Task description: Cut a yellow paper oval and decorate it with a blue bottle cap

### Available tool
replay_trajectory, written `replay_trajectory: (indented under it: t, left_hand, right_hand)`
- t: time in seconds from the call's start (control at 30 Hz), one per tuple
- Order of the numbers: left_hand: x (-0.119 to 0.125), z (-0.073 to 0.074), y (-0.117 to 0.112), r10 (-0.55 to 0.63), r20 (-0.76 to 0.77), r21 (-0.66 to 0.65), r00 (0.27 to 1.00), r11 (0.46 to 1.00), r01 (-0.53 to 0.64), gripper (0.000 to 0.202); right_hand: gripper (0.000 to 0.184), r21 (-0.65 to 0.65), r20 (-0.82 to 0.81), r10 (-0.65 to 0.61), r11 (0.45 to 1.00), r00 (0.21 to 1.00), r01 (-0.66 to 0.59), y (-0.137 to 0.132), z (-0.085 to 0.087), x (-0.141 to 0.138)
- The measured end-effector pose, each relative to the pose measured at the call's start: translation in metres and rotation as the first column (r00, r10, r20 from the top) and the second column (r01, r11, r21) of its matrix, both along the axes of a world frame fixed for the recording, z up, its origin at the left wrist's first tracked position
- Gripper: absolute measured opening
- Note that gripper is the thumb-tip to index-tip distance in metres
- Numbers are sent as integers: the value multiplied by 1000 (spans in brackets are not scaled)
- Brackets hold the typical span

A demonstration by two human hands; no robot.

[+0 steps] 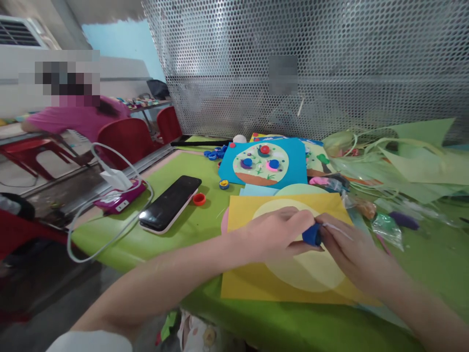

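Observation:
Over a yellow sheet (242, 283) with a pale yellow circle (311, 274) on it, my two hands meet. My left hand (282, 230) is closed round a small dark blue piece (312, 235), possibly a bottle cap; the fingers hide much of it. Against its right side, my right hand (353, 254) is closed in a pinch, with a thin white strip (339, 230) sticking out between the fingers. Behind the sheet lies a blue card (298, 166) with a round picture and red and blue bottle caps on it.
A phone (170, 203), an orange-red cap (199, 199) and a yellow-and-blue cap (224, 184) lie left on the green table (205, 230). Further left is a purple box (120, 195) with a white cable. Plastic bags (388, 230) and green sheets crowd the right. Perforated metal (234, 73) stands behind.

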State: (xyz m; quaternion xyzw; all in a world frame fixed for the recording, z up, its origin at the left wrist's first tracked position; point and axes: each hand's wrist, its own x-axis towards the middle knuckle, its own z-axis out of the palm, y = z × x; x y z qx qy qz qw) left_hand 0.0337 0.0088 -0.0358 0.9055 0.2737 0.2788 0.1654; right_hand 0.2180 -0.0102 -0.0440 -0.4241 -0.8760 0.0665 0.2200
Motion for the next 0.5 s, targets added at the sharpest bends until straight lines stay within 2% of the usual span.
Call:
replay_trajectory:
  t: [0.17,0.33,0.5]
  left_hand:
    - [-1,-3,3,-6,-35,-1,999,1000,6,24]
    - [-2,-5,3,4,-70,6,998,1000,-4,25]
    - [-3,-4,3,21,-66,35,998,999,-19,24]
  right_hand:
    - [16,153,-16,37,988,999,-34,3,-2,-1]
    - [15,148,-31,30,989,999,-25,4,-11,4]
    - [17,140,-90,147,981,985,-133,10,-10,5]
